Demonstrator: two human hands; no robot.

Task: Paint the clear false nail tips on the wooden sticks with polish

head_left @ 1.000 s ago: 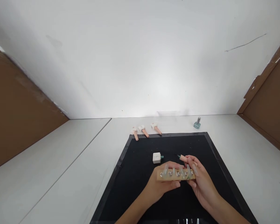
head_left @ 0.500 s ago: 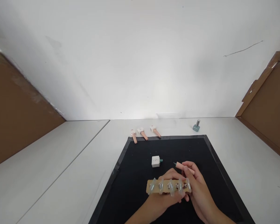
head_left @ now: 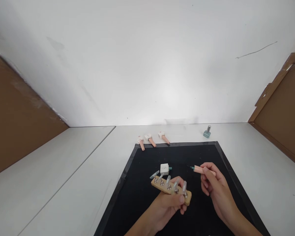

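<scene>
A wooden nail-tip stand (head_left: pixel 172 191) is gripped by my left hand (head_left: pixel 166 205), tilted down to the right. Several clear false nail tips (head_left: pixel 168 181) stick up from its metal knobs. Between the thumb and fingers of my right hand (head_left: pixel 215 183) is a nail polish brush with a pink cap (head_left: pixel 200 169). Its thin dark tip points left, apart from the stand. A white square polish bottle (head_left: pixel 164 169) with a green neck lies uncapped on the black mat (head_left: pixel 140 183), just beyond the stand.
Several white polish bottles with pink caps, one being a bottle (head_left: pixel 164 137), lie at the mat's far left edge. A grey-green bottle (head_left: pixel 206 133) with a silver cap stands at the far right. A white wall (head_left: pixel 147 65) rises behind, and brown boards flank the table.
The stand has turned and tilted, its left end rising. My right hand has moved right and away from the stand with the brush, and the hands are now apart.
</scene>
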